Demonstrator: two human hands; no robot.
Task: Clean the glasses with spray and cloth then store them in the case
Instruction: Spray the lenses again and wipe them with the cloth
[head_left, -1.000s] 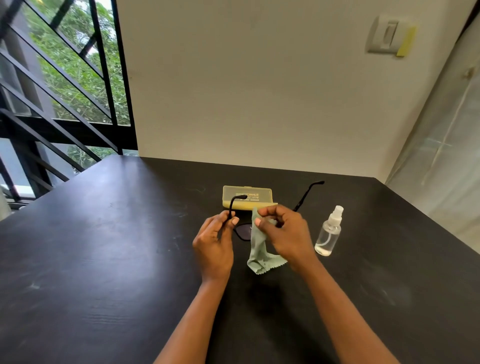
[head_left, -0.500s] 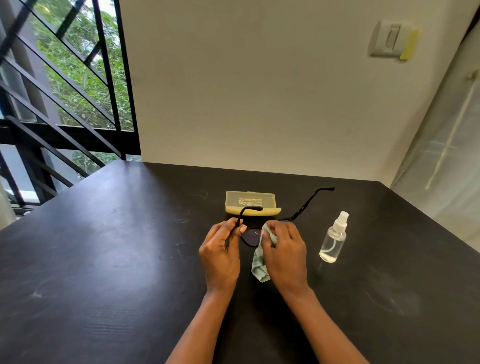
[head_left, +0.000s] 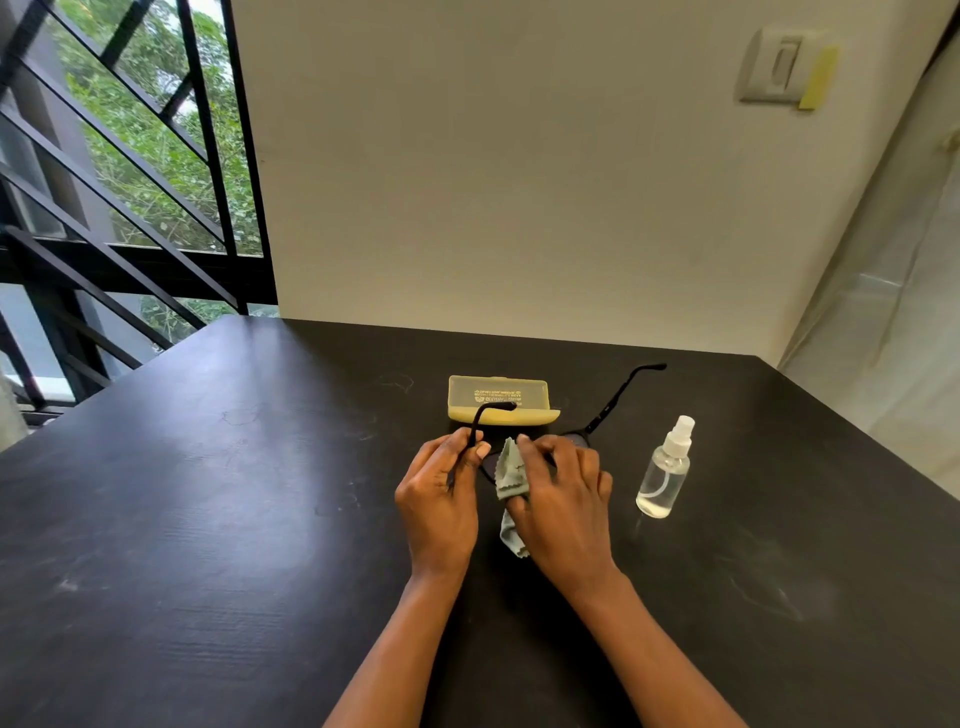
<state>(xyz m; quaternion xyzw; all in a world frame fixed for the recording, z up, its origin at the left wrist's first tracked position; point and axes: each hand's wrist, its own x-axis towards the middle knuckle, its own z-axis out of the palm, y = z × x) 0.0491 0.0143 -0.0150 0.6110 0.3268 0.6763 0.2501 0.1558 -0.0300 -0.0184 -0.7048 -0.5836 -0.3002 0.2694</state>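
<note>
Your right hand (head_left: 563, 499) pinches the pale green cloth (head_left: 511, 475) against a lens of the black glasses (head_left: 605, 413). Your left hand (head_left: 441, 493) pinches the left temple between thumb and fingers, just beside the cloth. The glasses sit low over the bench (head_left: 208, 493), temples unfolded and pointing away from you. The yellow case (head_left: 498, 402), long axis left to right, lies directly beyond both hands. The spray bottle (head_left: 665, 470) stands upright right of your right hand.

Soft daylight enters from the window (head_left: 130, 156), far left of the left hand (head_left: 439, 499). It gives pale glare on the dark table (head_left: 208, 493). Edges bend; the focus is sharp.
</note>
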